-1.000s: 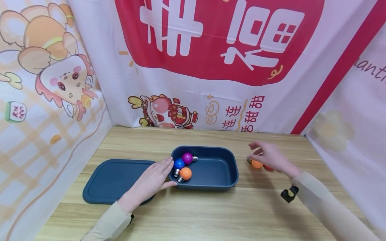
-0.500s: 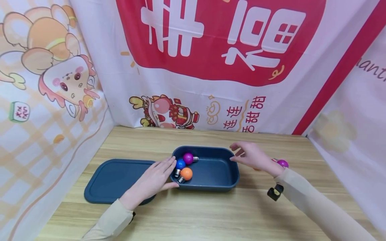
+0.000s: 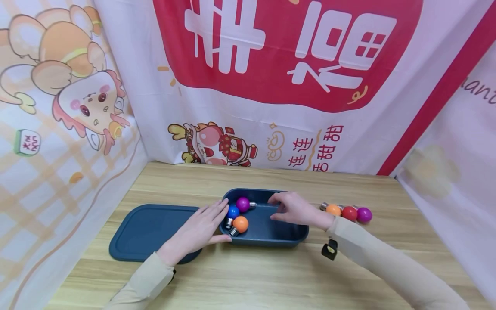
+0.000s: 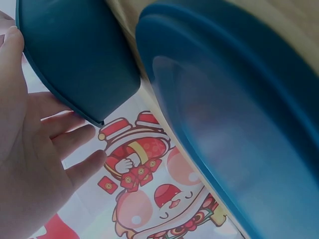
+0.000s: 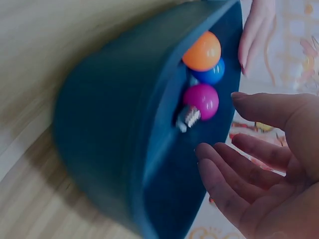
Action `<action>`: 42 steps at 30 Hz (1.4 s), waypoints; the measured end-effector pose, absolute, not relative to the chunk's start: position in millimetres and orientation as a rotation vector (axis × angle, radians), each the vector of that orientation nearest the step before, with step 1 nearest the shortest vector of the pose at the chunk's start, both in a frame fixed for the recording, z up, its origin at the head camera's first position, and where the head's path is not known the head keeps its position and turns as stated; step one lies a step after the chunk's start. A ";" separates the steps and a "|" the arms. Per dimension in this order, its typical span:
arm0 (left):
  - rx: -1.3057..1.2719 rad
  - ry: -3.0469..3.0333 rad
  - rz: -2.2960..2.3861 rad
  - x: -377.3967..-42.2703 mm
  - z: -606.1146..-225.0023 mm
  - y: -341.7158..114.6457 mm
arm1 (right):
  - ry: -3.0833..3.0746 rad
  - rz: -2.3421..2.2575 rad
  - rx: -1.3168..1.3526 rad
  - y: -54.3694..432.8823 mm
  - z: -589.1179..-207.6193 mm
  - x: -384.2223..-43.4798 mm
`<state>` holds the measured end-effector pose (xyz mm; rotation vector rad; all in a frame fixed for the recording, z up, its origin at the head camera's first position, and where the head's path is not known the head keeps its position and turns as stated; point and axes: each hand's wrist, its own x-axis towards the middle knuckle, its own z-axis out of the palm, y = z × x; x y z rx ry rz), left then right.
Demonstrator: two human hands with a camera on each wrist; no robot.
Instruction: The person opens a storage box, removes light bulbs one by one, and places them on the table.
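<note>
My left hand (image 3: 195, 230) rests with straight fingers on the left rim of a dark blue box (image 3: 267, 243); the left wrist view shows the fingers along its outer wall. Inside, at the left end, lie a purple light bulb (image 3: 243, 204), a blue light bulb (image 3: 233, 211) and an orange light bulb (image 3: 241, 224). My right hand (image 3: 298, 210) is over the right part of the box, fingers loosely bent. In the right wrist view its fingers (image 5: 224, 184) and thumb stand apart with nothing between them, and the bulbs lie beyond.
Left of the box, a flat dark blue lid (image 3: 145, 232) lies on the wooden table (image 3: 248, 280), partly under my left forearm. To the right, a second orange bulb (image 3: 333, 210), a red bulb (image 3: 349, 213) and another purple bulb (image 3: 364, 215) lie in a row. Printed cloth hangs behind.
My right hand has moved left from the row of bulbs, across the box's right rim and over its inside. The row is now uncovered. My left hand has stayed on the rim.
</note>
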<state>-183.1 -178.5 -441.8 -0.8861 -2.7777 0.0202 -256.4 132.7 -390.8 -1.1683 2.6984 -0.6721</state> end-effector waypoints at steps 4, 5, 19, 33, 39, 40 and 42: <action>-0.885 -2.798 0.012 -183.4 -441.5 -178.8 | 2.650 -0.653 -1.216 114.0 -392.2 -255.1; -0.883 -2.804 0.010 -183.3 -441.2 -178.8 | 2.635 -0.653 -1.225 109.6 -392.8 -255.0; -0.909 -2.767 0.027 -182.0 -441.3 -180.8 | 2.430 -0.631 -1.329 66.3 -401.5 -258.7; -0.915 -2.744 0.043 -182.3 -441.7 -181.7 | 2.426 -0.525 -1.384 49.4 -412.0 -260.6; -0.925 -2.736 0.047 -182.5 -441.5 -181.0 | 2.414 -0.495 -1.457 48.5 -415.4 -259.0; -0.926 -2.736 0.049 -182.5 -441.4 -181.1 | 2.417 -0.489 -1.462 48.4 -416.3 -258.8; -0.924 -2.736 0.050 -182.5 -441.1 -181.4 | 2.427 -0.474 -1.451 48.2 -417.5 -258.7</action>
